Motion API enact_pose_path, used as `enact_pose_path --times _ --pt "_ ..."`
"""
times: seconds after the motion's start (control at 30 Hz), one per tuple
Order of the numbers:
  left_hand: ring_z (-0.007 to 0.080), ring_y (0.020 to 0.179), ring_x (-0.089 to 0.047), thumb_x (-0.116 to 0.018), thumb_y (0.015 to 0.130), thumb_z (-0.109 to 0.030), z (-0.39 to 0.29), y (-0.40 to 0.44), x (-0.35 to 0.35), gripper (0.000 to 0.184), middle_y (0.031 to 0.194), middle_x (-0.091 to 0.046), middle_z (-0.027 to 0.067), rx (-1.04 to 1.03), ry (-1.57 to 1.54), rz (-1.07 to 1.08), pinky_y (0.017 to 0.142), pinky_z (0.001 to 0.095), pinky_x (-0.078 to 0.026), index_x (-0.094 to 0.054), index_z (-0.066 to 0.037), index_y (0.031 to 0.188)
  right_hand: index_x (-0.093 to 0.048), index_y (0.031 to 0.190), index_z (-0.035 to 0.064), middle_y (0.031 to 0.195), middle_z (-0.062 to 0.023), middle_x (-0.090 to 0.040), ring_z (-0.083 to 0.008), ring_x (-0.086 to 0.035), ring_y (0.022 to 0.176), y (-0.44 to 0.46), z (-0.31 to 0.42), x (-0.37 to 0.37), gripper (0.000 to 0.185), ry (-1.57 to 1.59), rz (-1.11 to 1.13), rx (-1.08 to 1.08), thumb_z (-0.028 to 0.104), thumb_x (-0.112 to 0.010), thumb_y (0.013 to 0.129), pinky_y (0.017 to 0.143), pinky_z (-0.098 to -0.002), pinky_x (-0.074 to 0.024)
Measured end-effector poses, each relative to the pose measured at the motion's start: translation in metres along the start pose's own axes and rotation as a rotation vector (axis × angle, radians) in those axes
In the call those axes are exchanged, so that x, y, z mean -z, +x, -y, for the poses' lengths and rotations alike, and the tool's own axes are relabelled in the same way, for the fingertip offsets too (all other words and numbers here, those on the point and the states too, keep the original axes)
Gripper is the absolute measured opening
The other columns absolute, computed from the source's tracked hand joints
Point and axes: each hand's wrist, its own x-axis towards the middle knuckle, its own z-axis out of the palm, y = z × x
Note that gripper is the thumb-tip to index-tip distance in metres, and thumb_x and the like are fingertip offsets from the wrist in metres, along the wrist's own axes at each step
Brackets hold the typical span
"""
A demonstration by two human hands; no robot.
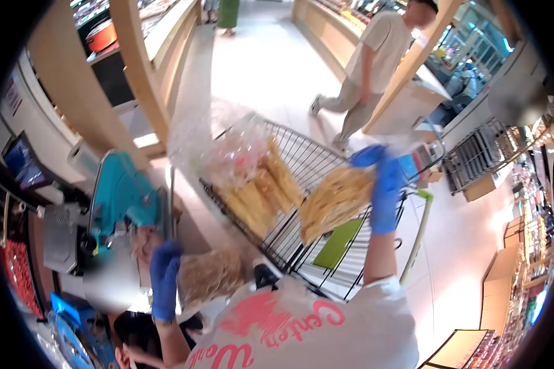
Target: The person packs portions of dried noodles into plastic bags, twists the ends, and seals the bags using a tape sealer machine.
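My right hand [384, 194], in a blue glove, grips the upper end of a clear bag of yellowish dried sticks [335, 200] over a wire shopping cart [317, 144]. More bags of similar pale yellow sticks [252, 200] lie in the left side of the cart, with crumpled clear plastic around their tops. My left hand [164, 281], also gloved in blue, is beside a clear bag of thin brown strands [212, 275] at the cart's near left. Its fingers are blurred, and whether they hold anything is unclear. A green panel [338, 243] shows on the cart.
On the left stands a teal machine [126, 190] with a grey unit beside it. A person in a light shirt [378, 52] walks past at the upper right. A metal rack [480, 154] stands to the right, and wooden-edged counters [175, 52] flank the aisle ahead.
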Motion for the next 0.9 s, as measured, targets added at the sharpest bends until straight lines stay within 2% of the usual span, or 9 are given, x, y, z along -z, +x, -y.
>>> enact_pose_path --times 0.1,0.2,0.27,0.4,0.43,0.6,0.77,0.83,0.9 --pt "0.0129 0.095 -0.05 -0.046 0.083 0.004 0.031 -0.004 0.001 0.022 0.1 -0.052 0.005 0.073 -0.041 -0.098 0.085 0.0252 -0.04 -0.051 0.0 0.104 -0.059 0.086 0.0 0.074 -0.0076 -0.059 -0.0164 -0.055 0.069 -0.01 -0.112 0.013 0.025 -0.361 0.09 -0.086 0.019 -0.043 0.091 0.066 -0.0312 -0.045" --pt "0.0149 0.093 -0.052 -0.049 0.085 -0.001 0.045 0.004 -0.001 0.022 0.103 -0.053 0.0062 0.141 -0.158 -0.092 0.084 0.0264 -0.042 -0.05 -0.001 0.106 -0.06 0.081 -0.0006 0.072 -0.0109 -0.06 -0.0196 -0.056 0.067 -0.011 -0.21 0.027 0.029 -0.361 0.197 -0.239 0.021 -0.043 0.091 0.065 -0.0339 -0.0451" --pt "0.0152 0.091 -0.054 -0.049 0.085 -0.002 0.056 0.009 0.002 0.02 0.103 -0.053 0.0062 0.21 -0.119 -0.137 0.082 0.0263 -0.043 -0.051 -0.002 0.106 -0.057 0.078 0.0009 0.068 -0.0056 -0.058 -0.013 -0.053 0.065 -0.022 -0.27 0.033 0.028 -0.512 0.205 -0.189 0.021 -0.044 0.092 0.06 -0.0283 -0.0431" --pt "0.0125 0.09 -0.053 -0.047 0.085 0.002 0.047 0.01 0.0 0.021 0.106 -0.054 0.0054 0.309 -0.013 -0.245 0.08 0.0243 -0.042 -0.053 -0.003 0.104 -0.057 0.076 0.0006 0.065 -0.0079 -0.058 -0.0164 -0.052 0.061 -0.029 -0.36 0.039 0.031 -0.505 -0.003 -0.401 0.023 -0.043 0.092 0.058 -0.0328 -0.0429" --pt "0.0123 0.09 -0.053 -0.048 0.085 0.0 0.057 0.004 0.004 0.02 0.105 -0.053 0.0049 0.308 -0.073 -0.253 0.08 0.024 -0.042 -0.053 -0.003 0.105 -0.058 0.075 -0.0001 0.07 -0.0165 -0.057 -0.0316 -0.053 0.066 -0.028 -0.382 0.041 0.025 -0.605 0.016 -0.378 0.015 -0.041 0.087 0.066 -0.0402 -0.0427" --pt "0.0138 0.09 -0.055 -0.049 0.086 0.0 0.059 -0.01 -0.007 0.022 0.103 -0.053 0.0045 0.441 0.027 -0.339 0.082 0.0248 -0.043 -0.051 -0.001 0.108 -0.059 0.081 -0.0001 0.085 -0.0174 -0.057 -0.0303 -0.053 0.078 -0.001 -0.43 -0.015 0.024 -0.644 -0.101 -0.297 0.015 -0.041 0.088 0.071 -0.0393 -0.0413" --pt "0.0126 0.092 -0.053 -0.052 0.086 -0.006 0.06 -0.023 -0.018 0.028 0.104 -0.053 0.0042 0.525 0.08 -0.282 0.079 0.0237 -0.042 -0.047 -0.003 0.114 -0.06 0.082 -0.0018 0.073 -0.0181 -0.058 -0.031 -0.054 0.066 0.053 -0.47 -0.055 0.023 -0.934 -0.111 -0.147 0.016 -0.046 0.086 0.064 -0.0414 -0.0417" --pt "0.0127 0.093 -0.053 -0.052 0.087 -0.009 0.072 -0.04 -0.017 0.029 0.106 -0.052 0.0045 0.576 0.011 -0.304 0.081 0.0243 -0.042 -0.047 -0.004 0.115 -0.059 0.101 0.0016 0.099 -0.0198 -0.059 -0.0316 -0.057 0.088 0.066 -0.501 -0.043 0.025 -1.424 0.162 -0.25 0.015 -0.047 0.084 0.073 -0.041 -0.0458" --pt "0.0133 0.094 -0.052 -0.054 0.086 -0.01 0.068 -0.049 -0.015 0.032 0.106 -0.053 0.0051 0.681 0.051 -0.26 0.083 0.0253 -0.042 -0.046 -0.005 0.117 -0.031 0.135 0.003 0.125 -0.0173 -0.046 -0.0258 -0.051 0.104 0.059 -0.481 -0.053 0.057 -0.696 0.171 -0.716 0.009 -0.045 0.081 0.088 -0.0357 -0.043"
